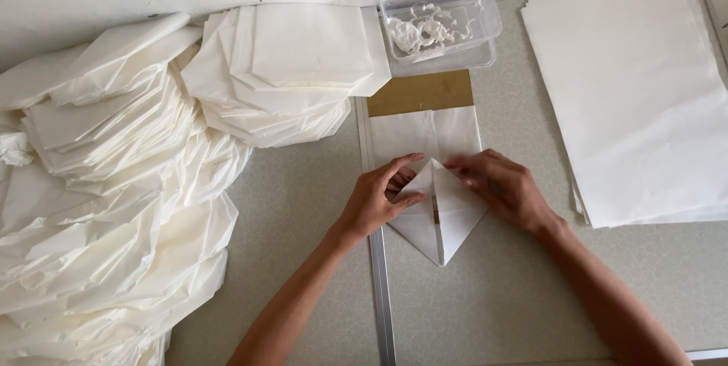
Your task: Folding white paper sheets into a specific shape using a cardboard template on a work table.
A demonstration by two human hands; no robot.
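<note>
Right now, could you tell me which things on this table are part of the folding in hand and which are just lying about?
In hand:
- left hand and right hand, pressing the flaps
- white paper being folded to a point
- brown board under it

Lying about:
- flat sheet stack, right
- folded paper piles, left
- clear tub of white paste

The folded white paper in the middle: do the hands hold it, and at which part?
Both hands press the folded white paper flat on the table: left hand on the left flap, right hand on the right flap. Nothing is lifted.
</note>
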